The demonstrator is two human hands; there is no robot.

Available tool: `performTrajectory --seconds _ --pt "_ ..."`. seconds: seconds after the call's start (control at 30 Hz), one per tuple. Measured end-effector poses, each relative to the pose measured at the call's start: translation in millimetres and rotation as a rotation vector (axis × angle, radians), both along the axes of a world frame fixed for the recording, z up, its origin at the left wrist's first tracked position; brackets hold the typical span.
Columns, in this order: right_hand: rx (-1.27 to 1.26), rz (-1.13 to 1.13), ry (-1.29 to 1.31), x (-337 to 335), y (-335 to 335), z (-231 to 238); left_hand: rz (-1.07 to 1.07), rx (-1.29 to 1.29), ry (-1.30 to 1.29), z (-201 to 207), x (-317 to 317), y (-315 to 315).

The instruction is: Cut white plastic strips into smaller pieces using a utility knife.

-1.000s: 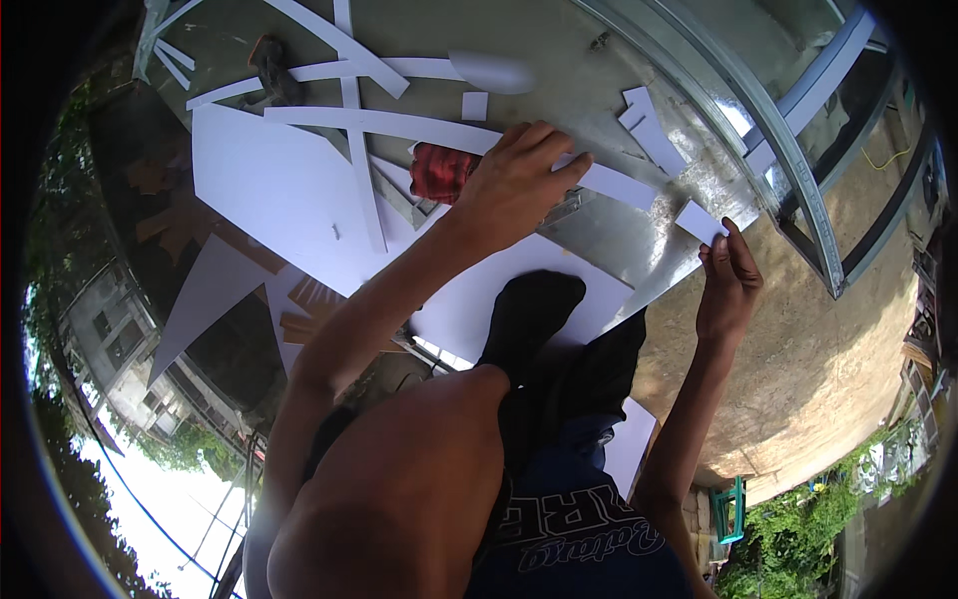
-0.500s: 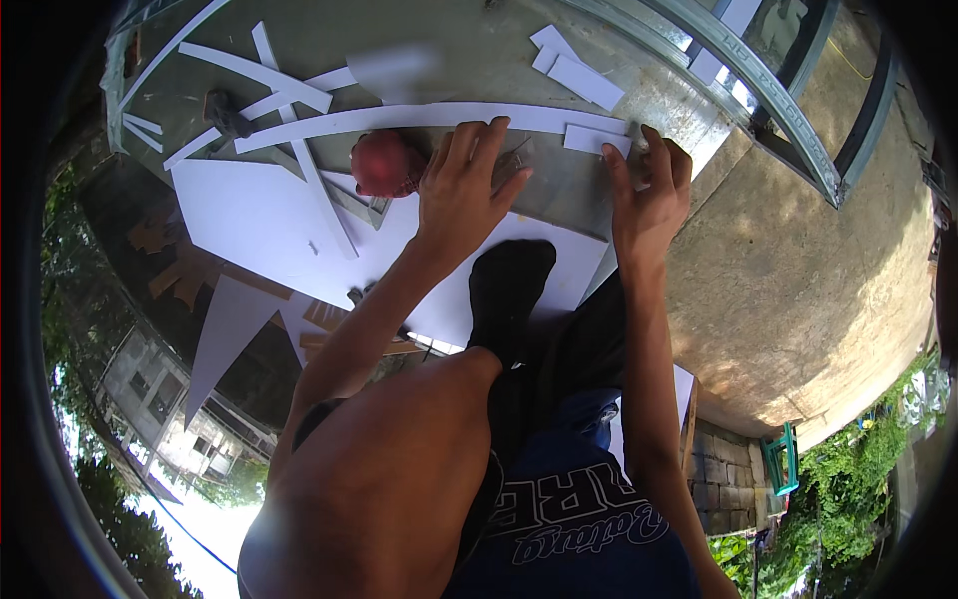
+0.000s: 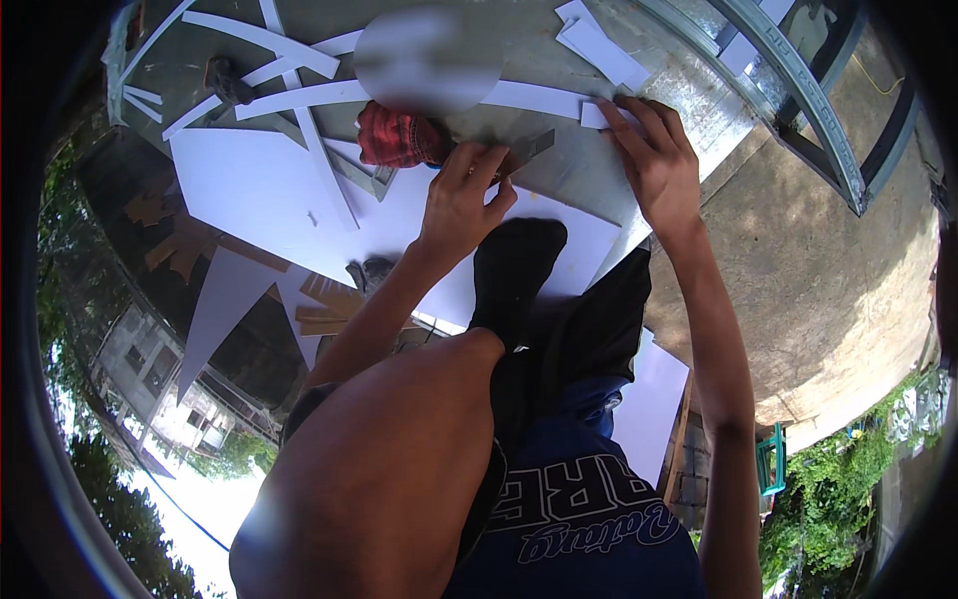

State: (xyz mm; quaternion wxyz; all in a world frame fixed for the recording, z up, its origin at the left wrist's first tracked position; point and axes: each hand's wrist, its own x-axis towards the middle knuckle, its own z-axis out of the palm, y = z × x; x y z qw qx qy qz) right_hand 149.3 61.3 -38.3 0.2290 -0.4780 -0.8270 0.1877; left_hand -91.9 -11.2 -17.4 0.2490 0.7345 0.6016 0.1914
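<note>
My left hand [image 3: 464,200] is closed, its fingertips pinching a flat grey blade-like piece [image 3: 537,149] that points up to the right; its handle, if any, is hidden. Beside that hand lies a bundle of red checked cloth [image 3: 394,138]. A long curved white strip [image 3: 539,97] runs across the grey surface ahead of me. At its right end my right hand [image 3: 661,165] holds a short white strip [image 3: 594,116] with thumb and fingers against it. Below my left hand, a large white sheet [image 3: 235,185] lies under my black-socked foot [image 3: 517,265].
More white strips [image 3: 264,42] cross each other at the far left, near a small dark object [image 3: 228,82]. Short white pieces [image 3: 602,50] lie at the back. A metal frame [image 3: 798,110] stands at the far right. A blurred pale oval [image 3: 429,55] covers part of the strip.
My left hand has drawn down off the long strip and now pinches the grey blade-like piece. My right hand has risen slightly and closed on the short strip. The view has shifted a little.
</note>
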Motion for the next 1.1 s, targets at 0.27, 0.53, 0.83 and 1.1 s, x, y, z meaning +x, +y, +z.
performTrajectory --seconds 0.27,0.53,0.83,1.1 --pt "0.049 -0.115 0.041 -8.3 -9.3 -6.7 0.142 -0.002 -0.098 -10.1 3.2 3.8" --pt "-0.02 -0.045 0.024 -5.7 -6.8 -7.3 0.229 -0.189 -0.199 0.6 17.0 5.8" --pt "-0.064 -0.16 0.014 -17.1 -22.8 1.0 0.273 -0.206 -0.114 0.2 18.8 18.8" --pt "-0.098 -0.168 0.065 -15.2 -22.0 -4.9 0.014 -0.127 -0.011 16.2 54.7 17.5"
